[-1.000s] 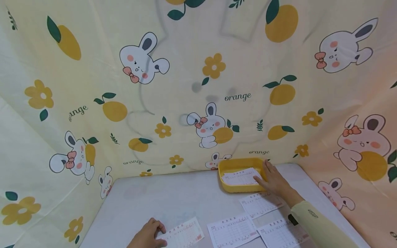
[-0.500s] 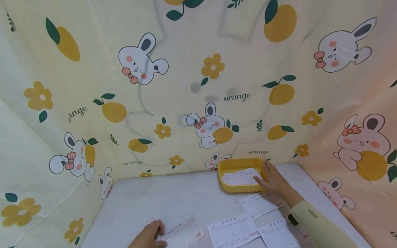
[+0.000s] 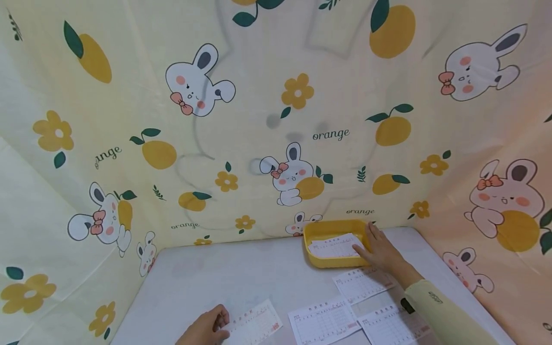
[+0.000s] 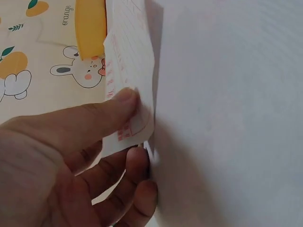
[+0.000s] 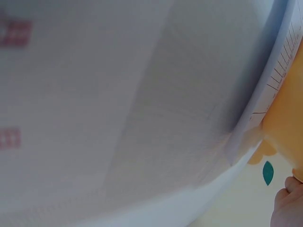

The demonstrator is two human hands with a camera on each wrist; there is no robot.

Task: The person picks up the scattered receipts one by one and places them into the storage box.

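Note:
At the near edge of the head view, my left hand (image 3: 206, 326) holds a printed paper form (image 3: 256, 322) by its left end. In the left wrist view the thumb lies on top of this form (image 4: 128, 61), with curled fingers beneath it. My right hand (image 3: 385, 254) rests against the right side of a yellow plastic tray (image 3: 336, 262), its fingers straight along the wall and its thumb over the near corner. Inside the tray lies another form (image 3: 334, 246). The right wrist view shows only part of the fingers (image 5: 289, 194) beside the tray.
Three more forms lie on the white table (image 3: 207, 273): one in the middle (image 3: 323, 320), one below the tray (image 3: 360, 285), one at the right (image 3: 392, 325) partly under the sleeve (image 3: 440, 306). A patterned cloth (image 3: 254, 120) walls the table's back and sides.
The form in my left hand was blurred half a second ago and is sharp now, shifted slightly. My right hand and the yellow tray have stayed in place.

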